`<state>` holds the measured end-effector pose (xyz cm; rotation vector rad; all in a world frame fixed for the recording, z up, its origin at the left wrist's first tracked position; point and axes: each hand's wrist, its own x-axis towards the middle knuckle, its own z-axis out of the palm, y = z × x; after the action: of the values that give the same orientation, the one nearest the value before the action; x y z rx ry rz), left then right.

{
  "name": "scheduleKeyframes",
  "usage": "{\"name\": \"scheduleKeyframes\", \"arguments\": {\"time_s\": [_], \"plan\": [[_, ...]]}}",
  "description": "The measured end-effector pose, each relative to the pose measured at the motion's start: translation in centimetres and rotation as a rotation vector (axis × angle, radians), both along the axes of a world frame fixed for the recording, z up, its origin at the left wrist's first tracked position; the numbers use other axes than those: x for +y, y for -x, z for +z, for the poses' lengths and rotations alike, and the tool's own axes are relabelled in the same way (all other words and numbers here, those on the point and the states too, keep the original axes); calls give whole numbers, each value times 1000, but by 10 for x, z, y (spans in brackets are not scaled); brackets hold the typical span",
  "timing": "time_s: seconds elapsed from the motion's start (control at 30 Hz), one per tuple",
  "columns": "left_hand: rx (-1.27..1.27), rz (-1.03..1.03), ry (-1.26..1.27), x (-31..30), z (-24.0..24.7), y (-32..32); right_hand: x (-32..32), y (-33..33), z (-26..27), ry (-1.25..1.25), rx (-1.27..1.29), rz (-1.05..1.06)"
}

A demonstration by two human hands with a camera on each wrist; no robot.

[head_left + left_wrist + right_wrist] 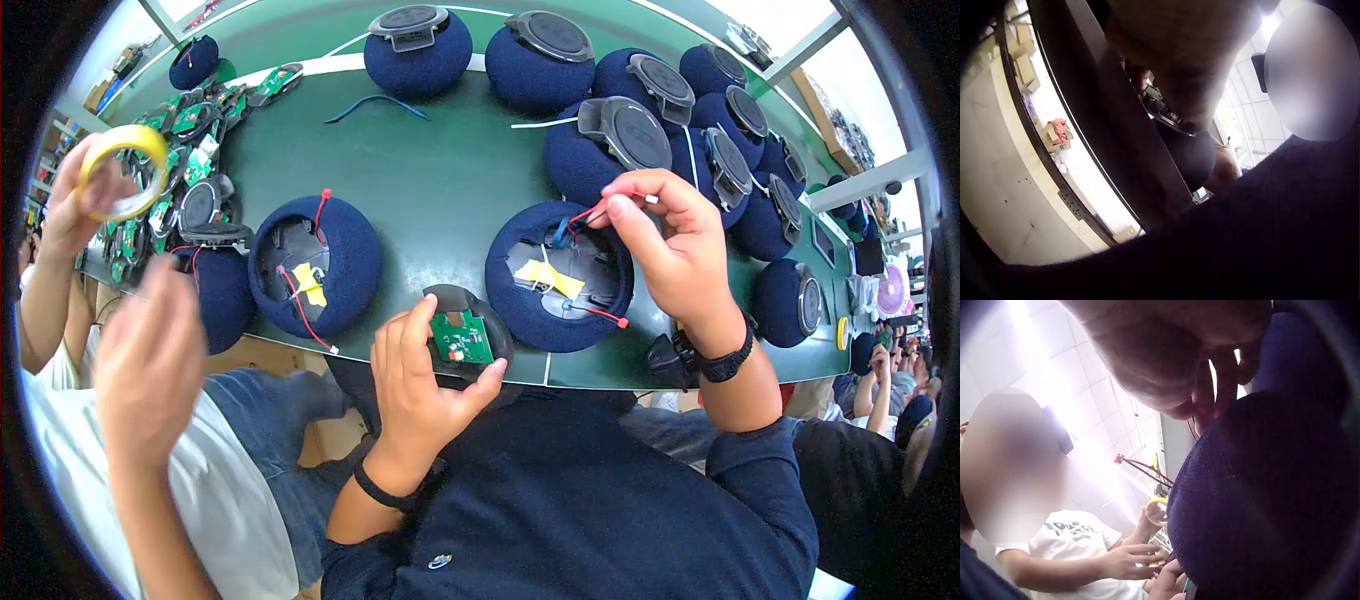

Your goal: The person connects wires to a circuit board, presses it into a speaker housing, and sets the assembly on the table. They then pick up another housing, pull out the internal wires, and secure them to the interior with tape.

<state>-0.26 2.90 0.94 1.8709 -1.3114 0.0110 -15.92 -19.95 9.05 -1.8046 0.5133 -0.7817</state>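
My left hand grips a round black cover with a green circuit board on its upward face. In front of me a navy fabric-covered round shell lies with its opening up. Yellow tape is stuck inside it, and a wire with a red connector hangs over its near rim. Above the shell's right side, my right hand pinches a red wire between thumb and index finger; a white connector pokes out past the fingertips.
Another open navy shell with taped wires sits to the left. Several covered shells line the back and right. Circuit-board covers are heaped at far left. A neighbouring person's hand holds yellow tape. A blue strip lies behind.
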Motion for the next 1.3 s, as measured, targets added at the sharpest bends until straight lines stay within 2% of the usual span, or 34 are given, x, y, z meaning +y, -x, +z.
{"name": "scheduleKeyframes", "arguments": {"time_s": [0.17, 0.3, 0.4, 0.43, 0.5, 0.63, 0.7, 0.77, 0.83, 0.9, 0.97, 1.0, 1.03, 1.1, 1.13, 1.17, 1.23, 1.3], "plan": [[-61, 15, -39, 1, -6, -2, 5, 24, -3, 66, 12, -38], [-56, 2, -28, 3, -11, -4, 3, 43, -3, 387, -9, 70], [-58, 23, 6, 0, -14, -4, 2, 50, -3, 488, 33, 45], [-60, 20, 3, -1, -12, -4, 3, 48, -3, 485, 31, 43], [-147, 16, -115, -3, -7, -4, 9, 42, -4, 282, -19, 10], [-139, -58, -282, -7, 18, -11, 5, 24, 2, 390, 7, 103], [-152, -75, -281, -10, 20, -14, 6, 14, 2, 411, -27, 110], [-165, -92, -278, -12, 23, -17, 8, 9, -7, 376, -81, 87], [-111, -91, -308, -13, 28, -18, 11, 9, -11, 354, -98, -60], [-121, -65, -269, -14, 31, -14, 17, 17, -13, 357, -76, -101], [173, 23, -262, -12, 34, -8, 28, 25, -15, -46, -49, -173], [180, 14, -252, -11, 32, -8, 31, 30, -13, -130, -46, -116], [178, 7, -256, -9, 26, -10, 34, 32, -18, -134, -48, -123], [292, -32, -70, -4, 14, -11, 40, 33, -30, -141, -257, -143], [573, 31, -48, -4, 24, -2, 44, 33, -27, -191, -262, -185], [571, 29, -54, 0, 22, 1, 44, 38, -30, -197, -264, -189], [919, 30, 259, 6, 20, 2, 40, 49, -37, 144, -219, -44], [875, 6, 324, -1, 31, 6, 46, 50, -37, 166, -227, -19]]}}
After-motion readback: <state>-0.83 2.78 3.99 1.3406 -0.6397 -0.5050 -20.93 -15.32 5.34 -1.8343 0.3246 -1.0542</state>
